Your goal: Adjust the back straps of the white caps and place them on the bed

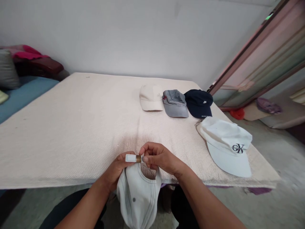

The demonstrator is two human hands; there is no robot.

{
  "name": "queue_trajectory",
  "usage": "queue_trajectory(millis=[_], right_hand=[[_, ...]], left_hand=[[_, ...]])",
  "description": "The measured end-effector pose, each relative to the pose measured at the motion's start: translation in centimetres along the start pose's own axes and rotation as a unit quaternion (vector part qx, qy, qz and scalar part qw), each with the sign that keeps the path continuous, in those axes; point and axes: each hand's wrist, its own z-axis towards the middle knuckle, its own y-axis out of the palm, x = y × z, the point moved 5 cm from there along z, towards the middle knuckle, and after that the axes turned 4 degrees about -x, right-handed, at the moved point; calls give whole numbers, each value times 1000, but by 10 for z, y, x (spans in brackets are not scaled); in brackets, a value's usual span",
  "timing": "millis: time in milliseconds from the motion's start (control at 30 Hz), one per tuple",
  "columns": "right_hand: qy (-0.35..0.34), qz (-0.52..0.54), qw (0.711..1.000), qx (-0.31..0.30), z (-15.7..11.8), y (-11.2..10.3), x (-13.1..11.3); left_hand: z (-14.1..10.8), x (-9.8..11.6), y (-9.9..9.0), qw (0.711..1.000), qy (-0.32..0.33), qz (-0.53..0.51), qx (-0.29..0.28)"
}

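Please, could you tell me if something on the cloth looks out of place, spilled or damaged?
Only the white cap looks out of place: it lies nearer the right edge of the cloth, its brim slanted, in front of the row of beige cap, grey cap and navy cap. No spill or damage stands out.

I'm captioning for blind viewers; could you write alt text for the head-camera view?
A person's left hand and right hand hold a pale cap by its buckled strap at the near edge of a cream cloth. On it, a cream cap, grey cap and navy cap form a row, with a dark-lettered white cap nearer, at right.
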Motion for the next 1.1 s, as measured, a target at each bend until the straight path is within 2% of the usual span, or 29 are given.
queue_trajectory(millis=[200,300,433,567,767,967,1100], right_hand=[[-20,26,999,-15,4,6,3],[-27,5,1000,-15,4,5,2],[-18,-50,999,-5,3,1,1],[-14,-39,999,-12,3,2,2],[22,-50,998,16,7,5,9],[29,-25,999,-2,7,8,6],[37,-58,998,0,8,8,11]], left_hand=[[1,-3,6,1000,0,1,-14],[2,-4,4,1000,1,11,-3],[1,-3,3,1000,-3,23,8],[1,-1,3,999,7,47,19],[0,-2,2,997,9,76,32],[-6,1,1,1000,-9,28,10],[-8,2,0,993,-34,99,-47]])
